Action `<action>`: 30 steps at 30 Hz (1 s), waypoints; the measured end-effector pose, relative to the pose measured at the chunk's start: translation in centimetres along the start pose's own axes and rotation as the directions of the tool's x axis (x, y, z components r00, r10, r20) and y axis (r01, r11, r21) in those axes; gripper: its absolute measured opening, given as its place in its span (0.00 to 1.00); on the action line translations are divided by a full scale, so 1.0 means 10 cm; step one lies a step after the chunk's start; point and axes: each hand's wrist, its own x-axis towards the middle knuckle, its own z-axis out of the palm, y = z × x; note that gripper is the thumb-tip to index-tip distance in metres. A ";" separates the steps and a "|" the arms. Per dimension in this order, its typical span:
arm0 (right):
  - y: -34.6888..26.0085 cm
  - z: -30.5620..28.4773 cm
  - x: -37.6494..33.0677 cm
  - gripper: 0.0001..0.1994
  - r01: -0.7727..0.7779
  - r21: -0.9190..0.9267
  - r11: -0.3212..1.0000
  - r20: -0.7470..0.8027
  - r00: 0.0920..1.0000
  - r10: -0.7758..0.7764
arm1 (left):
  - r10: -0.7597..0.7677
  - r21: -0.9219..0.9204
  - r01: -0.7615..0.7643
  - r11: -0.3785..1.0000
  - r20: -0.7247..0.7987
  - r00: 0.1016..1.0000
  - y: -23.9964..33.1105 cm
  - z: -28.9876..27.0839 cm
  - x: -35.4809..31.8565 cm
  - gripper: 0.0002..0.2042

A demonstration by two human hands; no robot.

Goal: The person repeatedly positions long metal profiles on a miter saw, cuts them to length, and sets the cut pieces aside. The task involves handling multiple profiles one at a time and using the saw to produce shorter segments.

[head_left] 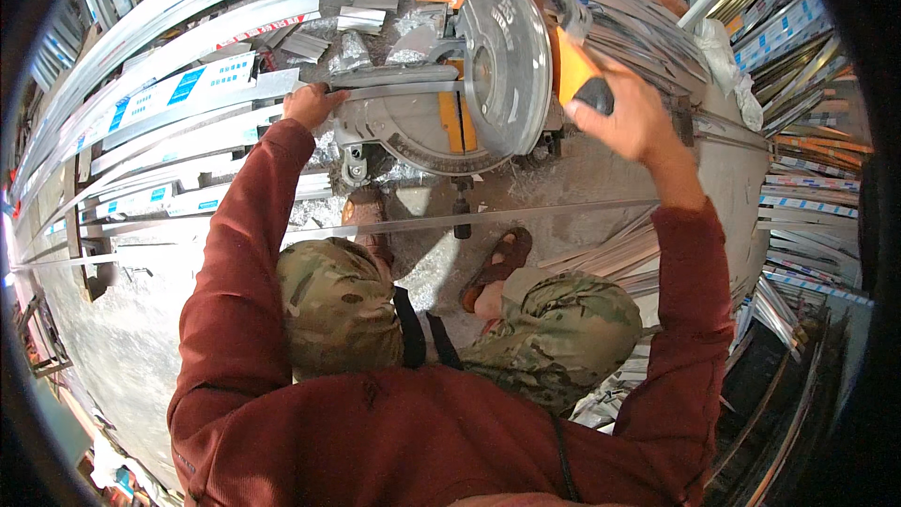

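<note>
A miter saw point(413, 136) stands on the floor in front of me, with a grey round base and a yellow insert along its slot. Its clear round blade guard point(507, 84) hides most of the blade. My right hand point(629, 117) is closed around the saw's orange and black handle point(574, 70). My left hand point(312, 106) grips a thin silvery metal strip point(399, 89) at the left side of the base. This strip lies across the base along the fence and reaches the guard.
Long metal profiles point(169, 94), some with blue and white film, lie to the left. Short offcuts point(361, 19) are scattered behind the saw. More profiles point(807, 178) are stacked at the right. One long thin strip point(544, 214) crosses the floor between the saw and my knees.
</note>
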 end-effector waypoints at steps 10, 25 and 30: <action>-0.02 0.63 -0.39 0.24 -0.014 -0.131 0.991 -0.162 0.987 -0.007 | -0.005 0.023 0.007 1.000 -0.060 0.998 0.00 0.04 0.00 0.32; 0.04 0.86 -0.54 0.27 -0.045 -0.101 0.994 -0.138 0.990 0.031 | -0.022 0.025 0.021 0.999 0.018 1.000 0.02 -0.01 0.03 0.33; 0.01 0.87 -0.55 0.27 -0.054 -0.099 0.994 -0.136 0.990 0.040 | -0.036 0.026 0.036 0.999 0.011 0.999 0.04 -0.02 0.02 0.33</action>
